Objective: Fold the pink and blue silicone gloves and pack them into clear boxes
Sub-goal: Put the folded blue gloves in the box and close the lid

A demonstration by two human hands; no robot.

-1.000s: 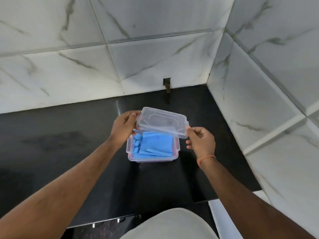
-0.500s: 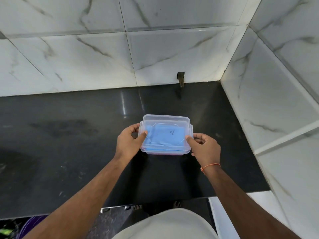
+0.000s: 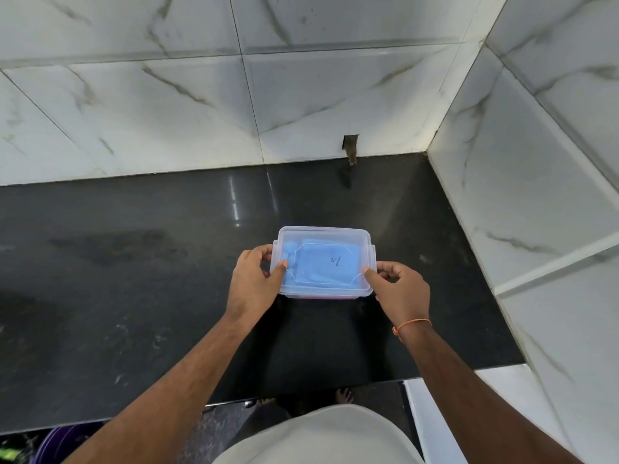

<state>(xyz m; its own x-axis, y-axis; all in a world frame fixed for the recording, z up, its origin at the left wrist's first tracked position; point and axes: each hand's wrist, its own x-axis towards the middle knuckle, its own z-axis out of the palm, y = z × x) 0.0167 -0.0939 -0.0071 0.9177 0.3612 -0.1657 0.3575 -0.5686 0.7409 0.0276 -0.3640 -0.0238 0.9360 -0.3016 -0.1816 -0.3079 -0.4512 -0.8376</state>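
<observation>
A clear plastic box (image 3: 365, 236) stands on the black counter with its clear lid (image 3: 323, 233) lying flat on top. Folded blue silicone gloves (image 3: 326, 266) show through the lid. A thin pink strip shows at the box's near bottom edge. My left hand (image 3: 256, 279) grips the box's left side, thumb pressed on the lid's near-left corner. My right hand (image 3: 400, 289) grips the right side, thumb on the lid's near-right corner.
The black stone counter (image 3: 134, 279) runs left, bounded by white marble-tiled walls behind and to the right (image 3: 536, 195). A small wall opening (image 3: 350, 145) sits behind the box. The counter's front edge lies near my body; a purple tub (image 3: 63, 443) is below it.
One second ago both hands held the lid tilted above the open box. The lid has come down flat onto the box, and both thumbs now press on its near corners.
</observation>
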